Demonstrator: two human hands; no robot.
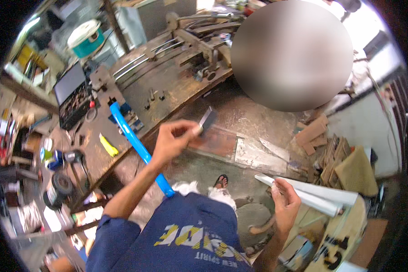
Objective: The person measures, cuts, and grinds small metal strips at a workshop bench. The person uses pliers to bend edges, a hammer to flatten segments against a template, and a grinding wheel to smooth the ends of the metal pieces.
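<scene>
My left hand (173, 139) is raised in front of me, with thumb and fingertips pinching one end of a small dark rectangular block (208, 117) with a pale edge. Beneath that forearm runs a glossy blue tube (133, 139). Its far end sits at a vise (130, 119) on the workbench, and its near end reaches my shirt. Off to the right, my right hand (285, 205) is held up with fingers curled and the thumb close to the fingertips. Whatever lies between them is too small to make out. Long white profiles (313, 197) lie behind that hand.
The workbench (163, 102) carries a metal rail machine (186, 41), an open black toolbox (72, 97), a yellow-green tool (108, 145) and a grinder (61, 183). Wood scraps (333, 156) are piled at right. A blurred round patch covers the upper right. A sandaled foot (221, 181) shows below.
</scene>
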